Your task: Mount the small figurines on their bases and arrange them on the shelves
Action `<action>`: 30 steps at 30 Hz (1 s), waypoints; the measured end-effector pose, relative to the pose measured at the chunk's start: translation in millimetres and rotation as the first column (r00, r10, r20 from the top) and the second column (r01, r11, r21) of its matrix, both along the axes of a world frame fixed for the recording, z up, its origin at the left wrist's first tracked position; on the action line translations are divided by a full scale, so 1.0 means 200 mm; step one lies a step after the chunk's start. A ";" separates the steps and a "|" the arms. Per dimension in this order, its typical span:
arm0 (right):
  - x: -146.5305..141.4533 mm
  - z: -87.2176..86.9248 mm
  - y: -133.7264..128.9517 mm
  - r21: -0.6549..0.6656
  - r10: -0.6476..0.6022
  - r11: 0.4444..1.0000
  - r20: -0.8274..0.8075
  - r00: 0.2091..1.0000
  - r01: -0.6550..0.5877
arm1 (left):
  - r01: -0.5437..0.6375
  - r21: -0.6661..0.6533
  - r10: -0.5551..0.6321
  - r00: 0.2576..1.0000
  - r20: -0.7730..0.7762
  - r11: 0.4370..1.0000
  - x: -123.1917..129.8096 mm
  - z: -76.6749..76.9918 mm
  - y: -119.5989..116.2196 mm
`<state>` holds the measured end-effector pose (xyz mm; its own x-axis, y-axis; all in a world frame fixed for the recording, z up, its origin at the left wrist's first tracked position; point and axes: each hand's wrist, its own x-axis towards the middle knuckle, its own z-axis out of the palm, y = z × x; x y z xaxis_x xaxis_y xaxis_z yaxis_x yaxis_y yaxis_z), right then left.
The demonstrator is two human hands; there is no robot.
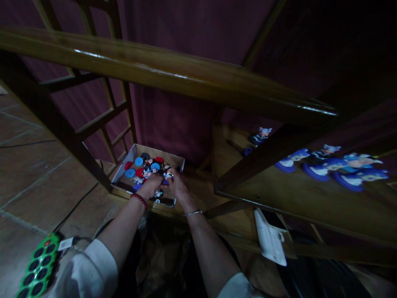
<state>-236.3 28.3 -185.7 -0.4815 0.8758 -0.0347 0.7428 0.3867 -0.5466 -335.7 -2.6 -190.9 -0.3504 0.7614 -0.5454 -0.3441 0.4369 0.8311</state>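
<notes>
Red and blue discs (130, 173) lie in cardboard box (158, 152) at twelve o'clock | left grip (151, 185), right grip (179, 187) curled, hold unclear | hasty pull could spill them

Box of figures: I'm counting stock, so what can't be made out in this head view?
Box: its front part is hidden by the left hand and right hand, as is anything they hold.
Figures: too small and dim for detail.
Shelf figures: blurred, partly behind a wooden bar.
Power strip: cut off by the bottom edge.
</notes>
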 end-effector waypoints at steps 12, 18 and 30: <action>-0.01 0.01 -0.02 0.151 0.111 0.977 0.254 0.961 -0.153 | 0.377 -0.352 -0.515 0.650 -0.559 0.857 -0.04 -0.06 0.02; -0.01 0.02 -0.02 0.172 0.115 0.970 0.291 0.950 -0.170 | 0.458 -0.420 -0.613 0.459 -0.643 0.784 -0.06 -0.07 0.03; 0.00 -0.07 0.01 0.199 0.151 0.955 0.312 0.938 -0.220 | 0.431 -0.471 -0.602 0.246 -0.760 0.770 -0.07 -0.08 0.03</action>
